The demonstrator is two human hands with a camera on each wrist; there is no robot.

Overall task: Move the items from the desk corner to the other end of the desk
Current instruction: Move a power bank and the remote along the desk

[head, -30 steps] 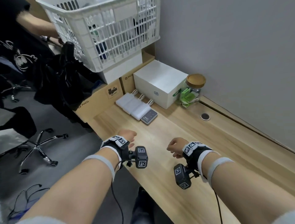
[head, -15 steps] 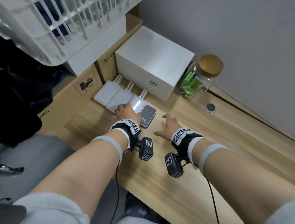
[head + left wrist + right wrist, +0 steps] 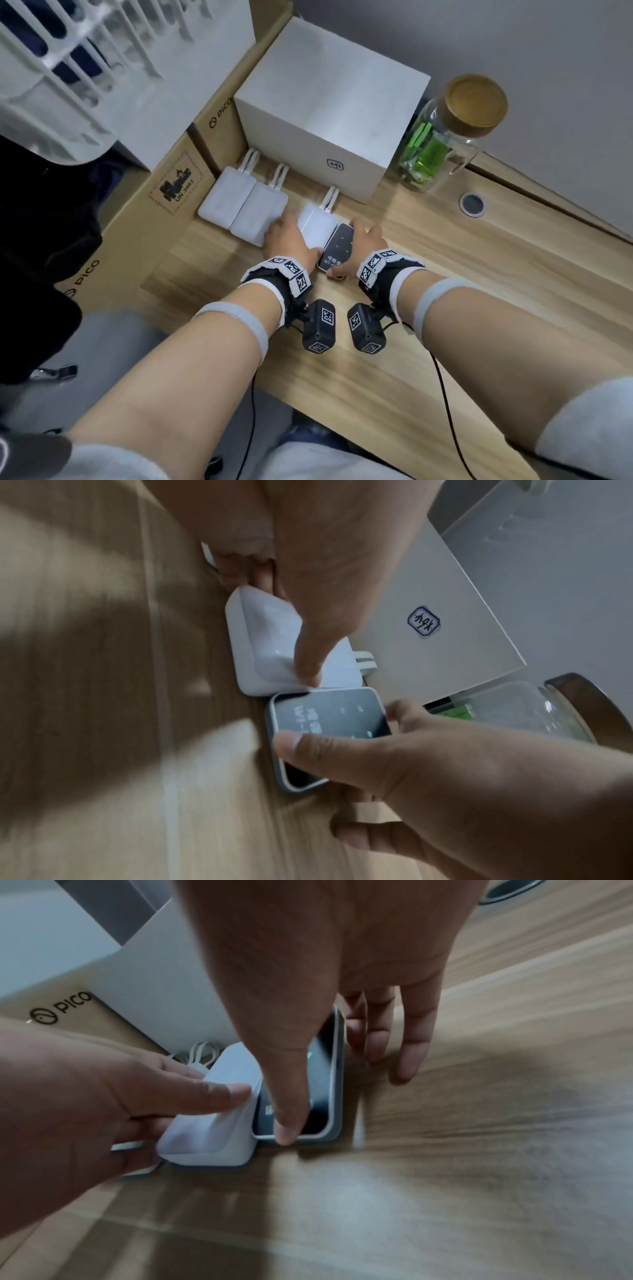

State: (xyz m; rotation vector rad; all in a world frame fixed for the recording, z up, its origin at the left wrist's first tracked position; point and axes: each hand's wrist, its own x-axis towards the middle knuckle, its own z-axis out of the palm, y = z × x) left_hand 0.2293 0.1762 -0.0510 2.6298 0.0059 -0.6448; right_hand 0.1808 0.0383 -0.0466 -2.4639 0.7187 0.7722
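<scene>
Three white power banks lie in a row before a white box (image 3: 329, 113) in the desk corner. My left hand (image 3: 291, 236) pinches the rightmost power bank (image 3: 317, 222), thumb (image 3: 304, 664) on top and fingers (image 3: 246, 572) along its far side. Touching it on the right is a dark Wi-Fi device (image 3: 339, 245) with small lit icons. My right hand (image 3: 356, 250) grips that device, thumb (image 3: 284, 1123) on its near corner and fingers (image 3: 377, 1042) down its right edge. Both items sit on the desk (image 3: 445, 308).
The other two power banks (image 3: 246, 205) sit to the left against PICO cardboard boxes (image 3: 144, 219). A glass jar with a cork lid (image 3: 445, 144) stands right of the white box, by a cable grommet (image 3: 472, 204). A white basket (image 3: 68, 68) overhangs at upper left. The grey wall runs behind.
My view has leaned in toward the corner. Both hands have moved forward: the left from the middle power bank onto the rightmost one, the right from the bare desk onto the dark device.
</scene>
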